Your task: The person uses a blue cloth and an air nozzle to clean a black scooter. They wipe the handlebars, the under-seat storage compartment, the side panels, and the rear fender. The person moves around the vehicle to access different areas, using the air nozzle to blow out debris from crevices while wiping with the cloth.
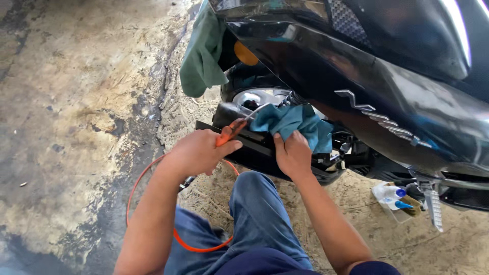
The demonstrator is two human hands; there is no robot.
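Presently on view: left hand (198, 152), closed around an orange-handled air blow gun (232, 131) with a thin metal nozzle aimed at the engine area of a glossy black scooter (356, 76). Right hand (292, 154), gripping a crumpled teal cloth (293, 122), pressed against the scooter's lower side, just beside the nozzle tip. Orange air hose (153, 203), looping from the gun across stained concrete floor (76, 102). Dark green rag (204, 51), hanging from the scooter's rear. Clear plastic tray of small bottles (395, 198), on the floor beneath the footpeg.
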